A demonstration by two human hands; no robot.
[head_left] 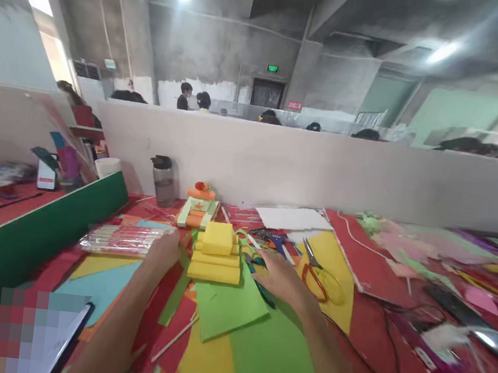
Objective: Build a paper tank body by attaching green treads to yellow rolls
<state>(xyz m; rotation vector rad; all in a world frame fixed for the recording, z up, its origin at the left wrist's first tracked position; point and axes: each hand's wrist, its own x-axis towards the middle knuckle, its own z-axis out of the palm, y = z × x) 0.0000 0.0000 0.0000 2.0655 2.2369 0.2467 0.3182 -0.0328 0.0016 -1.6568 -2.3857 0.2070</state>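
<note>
Yellow paper model [216, 253] sat at green paper's [230, 315] far edge, between my left hand [166, 250], its grip hidden, and my right hand [279, 277], loosely spread, nothing visibly held, by dark scissors [269, 298]. Step seemed a reach for these; next called for a careful pinch.

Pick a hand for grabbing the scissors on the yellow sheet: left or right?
Right, probably: the right hand is close beside those scissors; the left hand is across the yellow paper stack, near the wrapped packet.
</note>
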